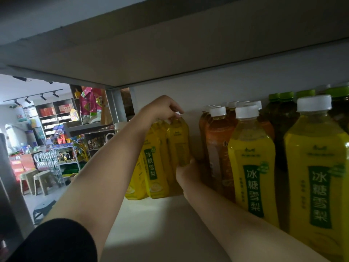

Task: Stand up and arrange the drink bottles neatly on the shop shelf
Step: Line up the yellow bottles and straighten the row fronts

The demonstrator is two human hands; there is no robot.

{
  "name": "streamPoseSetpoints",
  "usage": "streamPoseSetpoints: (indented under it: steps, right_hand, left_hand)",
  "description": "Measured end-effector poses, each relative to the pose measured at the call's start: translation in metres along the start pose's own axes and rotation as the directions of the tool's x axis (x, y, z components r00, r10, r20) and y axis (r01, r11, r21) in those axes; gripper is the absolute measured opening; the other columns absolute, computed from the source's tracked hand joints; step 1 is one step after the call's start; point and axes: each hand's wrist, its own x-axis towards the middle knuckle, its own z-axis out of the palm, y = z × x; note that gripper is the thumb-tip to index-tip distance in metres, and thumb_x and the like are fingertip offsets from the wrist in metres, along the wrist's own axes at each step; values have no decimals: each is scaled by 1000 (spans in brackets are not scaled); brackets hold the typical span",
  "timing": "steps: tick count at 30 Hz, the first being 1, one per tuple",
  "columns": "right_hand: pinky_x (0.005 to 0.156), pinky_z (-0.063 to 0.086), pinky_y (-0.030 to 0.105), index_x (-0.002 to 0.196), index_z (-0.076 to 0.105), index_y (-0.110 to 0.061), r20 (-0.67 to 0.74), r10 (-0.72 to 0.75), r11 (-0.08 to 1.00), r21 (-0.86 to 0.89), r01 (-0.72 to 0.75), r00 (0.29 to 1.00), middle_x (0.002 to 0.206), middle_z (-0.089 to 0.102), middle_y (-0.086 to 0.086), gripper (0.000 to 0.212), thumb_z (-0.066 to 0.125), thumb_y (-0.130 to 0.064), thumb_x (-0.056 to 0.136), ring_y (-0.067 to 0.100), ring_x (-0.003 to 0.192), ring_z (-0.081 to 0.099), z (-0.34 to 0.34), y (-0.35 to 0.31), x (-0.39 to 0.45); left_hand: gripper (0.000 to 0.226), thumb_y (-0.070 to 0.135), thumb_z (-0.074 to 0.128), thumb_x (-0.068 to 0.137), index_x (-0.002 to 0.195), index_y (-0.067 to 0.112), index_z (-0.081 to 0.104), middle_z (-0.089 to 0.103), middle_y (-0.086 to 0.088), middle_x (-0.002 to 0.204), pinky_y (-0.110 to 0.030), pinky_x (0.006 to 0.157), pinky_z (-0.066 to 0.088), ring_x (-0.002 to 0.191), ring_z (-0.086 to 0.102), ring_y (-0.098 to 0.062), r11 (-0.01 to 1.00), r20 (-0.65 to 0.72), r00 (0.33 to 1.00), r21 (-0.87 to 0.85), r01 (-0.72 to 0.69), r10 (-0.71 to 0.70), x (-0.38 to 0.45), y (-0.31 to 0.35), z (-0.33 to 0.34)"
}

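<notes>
Reaching deep into the shelf (151, 220): left hand (162, 108) curled over the top of a yellow bottle (178, 140) at 12 o'clock, right hand (188, 172) gripping its lower body. Upright already: yellow cluster (151, 161) at 11, orange bottles (217, 148) and near yellow bottles (253, 163) at 2. Probably midway; mixed flavours on the right unsorted.
</notes>
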Motion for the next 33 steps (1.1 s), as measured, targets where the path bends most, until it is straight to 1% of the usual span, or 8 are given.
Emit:
streamPoseSetpoints:
  steps: [6, 11, 15, 20, 23, 26, 29, 33]
  right_hand:
    - [110, 29, 43, 146, 22, -13, 3, 6, 999, -43, -5, 1000, 150, 29, 14, 58, 47, -22, 95, 32, 137, 31, -1, -4, -4]
    - [111, 28, 40, 148, 12, -12, 28, -17, 995, -97, 19, 999, 151, 26, 15, 59, 40, -27, 99, 33, 138, 28, -9, -17, -14]
    - [105, 36, 35, 146, 25, -17, 59, -43, 991, 132, 35, 997, 142, 40, 13, 51, 40, -27, 98, 27, 123, 45, -24, -32, -34]
    - [108, 27, 30, 143, 31, -28, 68, -204, 970, 152, 192, 977, 150, 30, -1, 44, 36, -31, 100, 20, 134, 34, -57, -28, -63]
    - [112, 29, 40, 136, 40, -35, 102, -270, 929, 291, 231, 957, 152, 22, -15, 39, 42, -31, 97, 16, 133, 36, -68, -13, -96]
    - [99, 45, 32, 127, 49, -33, 91, -379, 856, 412, 312, 921, 126, 54, -17, 34, 52, -24, 94, 6, 107, 58, -83, 4, -129]
    - [78, 54, 20, 117, 55, -37, 0, -483, 842, 274, 464, 876, 90, 68, -23, 29, 57, -30, 90, -2, 86, 66, -106, 21, -154]
    - [63, 53, 12, 106, 56, -43, -150, -587, 805, -7, 593, 796, 92, 66, -28, 22, 58, -33, 87, -8, 84, 64, -144, 38, -172]
  left_hand:
    - [30, 10, 62, 89, 119, 13, 64, 64, -7, 120, -9, 53, 44, 72, 59, -2, 1000, -45, 999, 18, 1, 0, -5, 2, 2]
    - [33, 24, 60, 90, 121, 13, 63, 61, -4, 125, -23, 88, 44, 110, 57, -15, 997, -268, 963, -63, -55, 36, -32, 9, 11]
    - [23, 24, 57, 92, 110, 17, 69, 67, 1, 113, -21, 82, 46, 100, 60, -8, 926, -446, 894, -353, -130, -45, -70, 24, 14]
    - [15, 22, 56, 92, 97, 25, 70, 70, 6, 97, -23, 76, 51, 95, 66, -12, 821, -392, 918, -542, -177, -61, -121, 38, 23]
    - [17, 21, 55, 92, 91, 30, 69, 71, 11, 91, -20, 69, 50, 89, 68, -7, 764, -350, 934, -622, -172, -74, -148, 43, 33]
    - [17, 21, 57, 91, 86, 29, 70, 72, 10, 93, -26, 80, 52, 93, 68, -10, 719, -299, 950, -679, -150, -84, -167, 48, 47]
    - [17, 21, 59, 90, 85, 30, 72, 73, 8, 94, -30, 87, 52, 94, 68, -11, 696, -220, 974, -706, -128, -44, -177, 59, 64]
    - [15, 33, 63, 86, 101, 34, 66, 71, 13, 96, -22, 74, 55, 86, 68, -2, 703, -140, 990, -701, -116, 24, -181, 79, 89]
